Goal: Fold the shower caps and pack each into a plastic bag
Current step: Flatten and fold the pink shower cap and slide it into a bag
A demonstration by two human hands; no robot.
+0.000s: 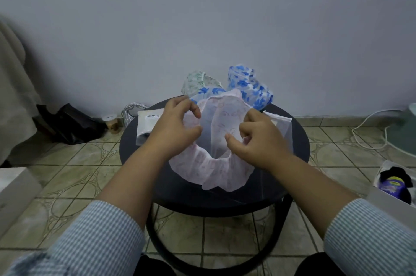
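Holding a pink shower cap (217, 140) open above a round black table (299, 143), both hands work at its rim. Head view only.

Left hand (177, 128): fingers curled, thumb and forefinger pinching the cap's left edge. Right hand (256, 140): fingers curled, gripping the right side of the rim, some film bunched in the palm. The cap is thin, translucent, with a faint pink print; its ruffled elastic edge hangs toward the viewer and its lower part appears to touch the tabletop.

Behind the pink cap, at the table's far edge: a blue-printed shower cap (249, 86), bulging, and a green-printed shower cap (199, 82) to its left, the two near each other. A second patch of blue print sits between them; cannot tell whether it is a separate cap.

Left of the hands on the table: a flat plastic bag (146, 120) with a barcode label. Right of the right hand: another clear bag (282, 124), partly hidden by the hand.

Striped sleeves (96, 237) cover both forearms. Floor is tiled (74, 163); a white cable (369, 131) lies at right.
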